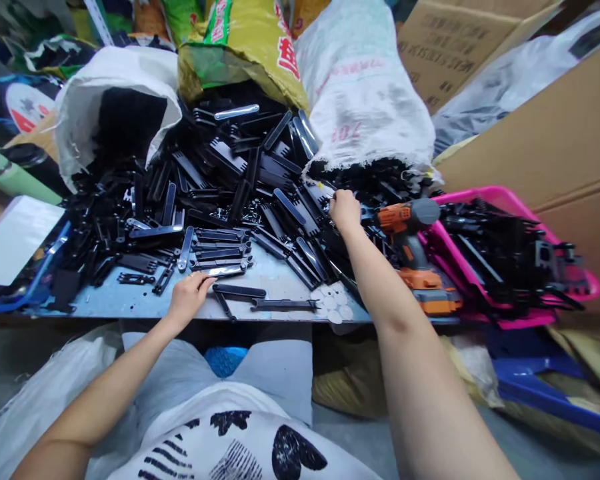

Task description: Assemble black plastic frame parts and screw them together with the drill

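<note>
My left hand [189, 297] is closed in a pinch at the end of a long black plastic bar [226, 271], low over the table's front edge. Beside it lie a stack of similar black bars [220, 243] and a jointed pair of black arms [240, 291]. A single slotted black arm [285, 305] rests further right. My right hand [346, 210] reaches to the far side of the heap, by the mouth of a white woven sack [365, 100]. Its fingers are closed, and what they hold is hidden.
Loose black parts [250, 160] heap across the blue table [145, 297], with small screws among them. An orange cordless drill [410, 257] stands beside a pink basket [495, 193] of black parts. Another white sack [115, 67] lies open at left; a cardboard box [545, 127] stands right.
</note>
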Action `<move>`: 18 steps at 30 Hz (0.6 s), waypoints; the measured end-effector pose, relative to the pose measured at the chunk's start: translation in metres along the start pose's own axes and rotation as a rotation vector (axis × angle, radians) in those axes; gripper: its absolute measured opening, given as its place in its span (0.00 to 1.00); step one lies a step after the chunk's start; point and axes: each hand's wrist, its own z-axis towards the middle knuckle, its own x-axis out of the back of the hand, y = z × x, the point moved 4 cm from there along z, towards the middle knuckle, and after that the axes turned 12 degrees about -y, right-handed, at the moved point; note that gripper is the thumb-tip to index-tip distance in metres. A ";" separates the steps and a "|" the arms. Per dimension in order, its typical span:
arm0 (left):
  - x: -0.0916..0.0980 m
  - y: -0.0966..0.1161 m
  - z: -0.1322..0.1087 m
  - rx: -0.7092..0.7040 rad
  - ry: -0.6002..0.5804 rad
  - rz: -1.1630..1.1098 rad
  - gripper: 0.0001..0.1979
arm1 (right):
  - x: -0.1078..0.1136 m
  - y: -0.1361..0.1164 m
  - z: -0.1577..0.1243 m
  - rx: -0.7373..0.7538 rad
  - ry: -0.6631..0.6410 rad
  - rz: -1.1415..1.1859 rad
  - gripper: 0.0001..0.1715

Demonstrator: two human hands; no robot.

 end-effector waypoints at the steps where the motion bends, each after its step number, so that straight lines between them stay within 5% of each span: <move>1: -0.001 -0.001 -0.002 -0.003 -0.009 0.048 0.16 | 0.004 -0.009 -0.012 0.043 0.007 0.004 0.20; 6: -0.001 0.001 0.001 -0.079 -0.150 0.228 0.16 | 0.010 -0.063 -0.098 0.312 -0.019 0.070 0.13; 11: -0.008 0.008 0.006 -0.103 -0.206 0.289 0.16 | -0.015 -0.104 -0.179 0.463 -0.243 0.298 0.12; 18: -0.020 0.002 -0.002 -0.270 -0.139 0.205 0.20 | -0.041 -0.118 -0.215 0.431 -0.430 0.401 0.16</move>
